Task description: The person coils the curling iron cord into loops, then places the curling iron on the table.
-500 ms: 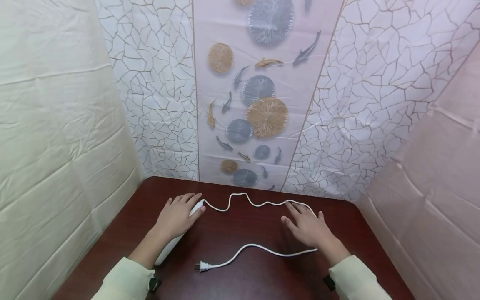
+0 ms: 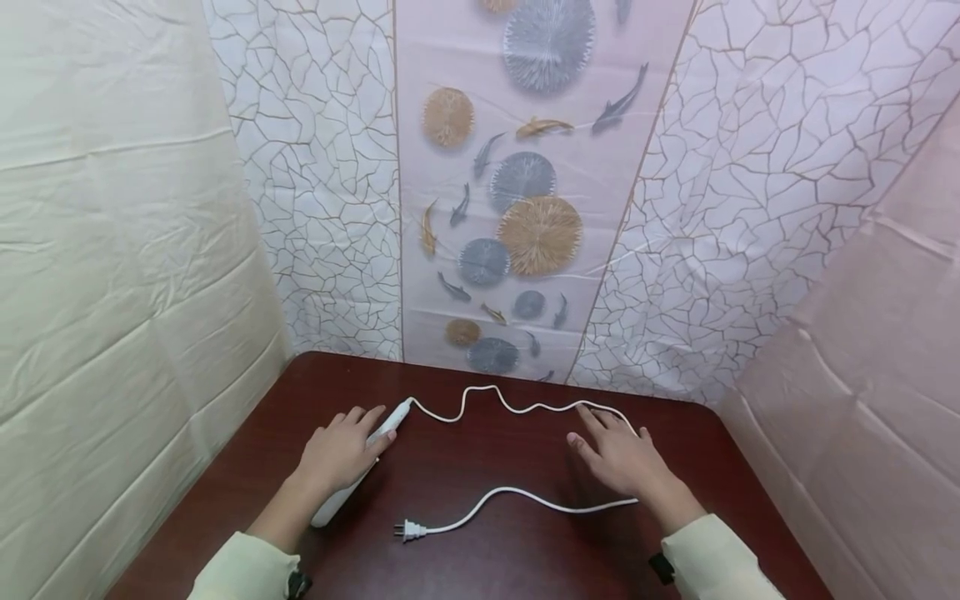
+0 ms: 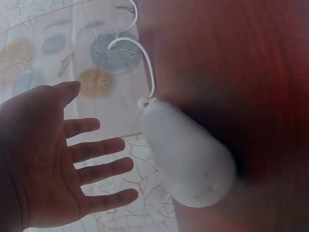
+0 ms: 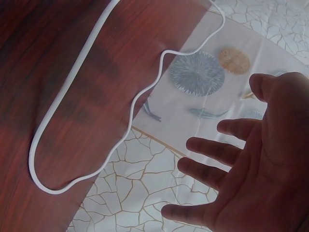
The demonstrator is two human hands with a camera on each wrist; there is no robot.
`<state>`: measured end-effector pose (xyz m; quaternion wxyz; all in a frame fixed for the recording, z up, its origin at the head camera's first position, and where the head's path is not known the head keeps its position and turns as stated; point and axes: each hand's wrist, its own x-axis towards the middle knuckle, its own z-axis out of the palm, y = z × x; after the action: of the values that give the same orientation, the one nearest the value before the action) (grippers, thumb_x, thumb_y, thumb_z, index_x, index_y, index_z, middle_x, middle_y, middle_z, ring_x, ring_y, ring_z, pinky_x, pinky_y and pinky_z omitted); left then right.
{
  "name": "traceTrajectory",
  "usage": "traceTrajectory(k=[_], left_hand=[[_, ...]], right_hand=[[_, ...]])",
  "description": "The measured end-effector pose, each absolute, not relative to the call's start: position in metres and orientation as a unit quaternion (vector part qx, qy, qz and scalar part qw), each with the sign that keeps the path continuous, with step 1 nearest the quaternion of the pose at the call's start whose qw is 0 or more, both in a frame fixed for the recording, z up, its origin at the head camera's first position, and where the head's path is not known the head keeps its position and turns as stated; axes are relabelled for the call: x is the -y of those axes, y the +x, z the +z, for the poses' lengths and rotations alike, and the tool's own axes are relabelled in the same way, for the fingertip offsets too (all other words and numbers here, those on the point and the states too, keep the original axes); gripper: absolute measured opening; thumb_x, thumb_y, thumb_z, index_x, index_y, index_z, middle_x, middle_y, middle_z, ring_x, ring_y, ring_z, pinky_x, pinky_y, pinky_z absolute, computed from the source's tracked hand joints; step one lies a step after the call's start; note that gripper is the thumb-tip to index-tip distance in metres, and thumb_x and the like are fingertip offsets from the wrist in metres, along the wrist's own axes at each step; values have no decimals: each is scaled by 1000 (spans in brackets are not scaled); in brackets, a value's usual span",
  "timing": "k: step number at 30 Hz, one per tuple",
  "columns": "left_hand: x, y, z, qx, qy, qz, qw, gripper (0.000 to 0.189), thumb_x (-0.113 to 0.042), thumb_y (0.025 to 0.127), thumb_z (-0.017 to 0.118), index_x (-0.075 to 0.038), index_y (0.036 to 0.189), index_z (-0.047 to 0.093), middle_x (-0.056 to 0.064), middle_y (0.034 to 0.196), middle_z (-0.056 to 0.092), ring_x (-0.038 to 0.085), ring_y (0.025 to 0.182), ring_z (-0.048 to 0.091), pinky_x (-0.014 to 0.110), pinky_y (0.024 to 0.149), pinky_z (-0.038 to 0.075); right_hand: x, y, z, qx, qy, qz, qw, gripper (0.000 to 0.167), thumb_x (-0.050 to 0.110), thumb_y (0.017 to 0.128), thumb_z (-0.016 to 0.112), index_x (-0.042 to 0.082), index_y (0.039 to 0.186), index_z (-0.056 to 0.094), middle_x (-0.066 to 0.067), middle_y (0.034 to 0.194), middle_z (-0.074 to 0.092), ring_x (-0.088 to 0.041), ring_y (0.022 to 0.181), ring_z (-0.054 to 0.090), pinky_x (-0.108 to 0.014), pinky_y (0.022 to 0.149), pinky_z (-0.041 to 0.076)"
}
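A long white tapered device (image 2: 393,417) with a power cord lies slantwise on the left of the table; its exact kind I cannot tell. My left hand (image 2: 335,454) is over its middle, palm down, fingers spread, and hides part of it. In the left wrist view a gap shows between those fingers (image 3: 104,147) and the rounded white body (image 3: 186,154). My right hand (image 2: 621,457) hovers over the right stretch of the white cord (image 2: 517,411), fingers spread and holding nothing. The two-prong plug (image 2: 411,531) lies between the forearms.
The dark red-brown table (image 2: 480,458) has rounded far corners. Behind it hangs a patterned cloth (image 2: 525,292) with fish and round motifs. Pale cloth walls (image 2: 135,292) close in the left and right sides.
My left hand has drawn back a little, left and toward me, along the white device, baring more of its cord end. The right hand, cord and plug stay about where they were.
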<state>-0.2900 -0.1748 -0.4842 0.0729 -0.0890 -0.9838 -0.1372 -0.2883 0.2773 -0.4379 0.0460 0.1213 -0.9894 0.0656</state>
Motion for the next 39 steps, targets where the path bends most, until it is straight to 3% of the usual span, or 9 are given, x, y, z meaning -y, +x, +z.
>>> traceTrajectory(k=[12,17,23,31,39], left_hand=[[184,-283,-505,988,-51,-144,0,71,-44,98,82,-8,155,60,22,150,62,45,129,62,61,83,59],[185,-283,-509,989,-51,-138,-9,71,-36,93,89,-6,151,61,22,139,65,42,116,68,60,81,60],[184,-287,-511,989,-42,-139,-11,70,-35,92,89,-3,148,62,23,133,68,37,105,71,58,79,60],[182,-292,-517,990,-31,-139,-13,70,-36,95,86,-2,150,59,24,143,67,40,109,72,58,80,60],[185,-295,-524,989,-45,-137,24,62,-33,95,81,-4,146,63,17,138,71,36,99,73,57,75,59]], right_hand=[[-282,-286,-442,989,117,73,50,72,56,115,47,13,172,39,-26,169,48,-51,158,43,-89,116,28],[-284,-283,-441,989,117,72,55,71,54,115,48,12,171,41,-27,169,47,-53,156,45,-90,115,29],[-285,-285,-442,989,116,72,58,71,55,114,48,13,171,41,-25,169,47,-52,156,46,-90,114,29],[-283,-285,-446,989,116,75,48,71,53,114,52,13,171,41,-25,169,49,-50,156,47,-90,114,30],[-285,-284,-446,990,114,72,47,71,53,114,51,13,171,41,-26,168,49,-50,155,48,-90,114,30]])
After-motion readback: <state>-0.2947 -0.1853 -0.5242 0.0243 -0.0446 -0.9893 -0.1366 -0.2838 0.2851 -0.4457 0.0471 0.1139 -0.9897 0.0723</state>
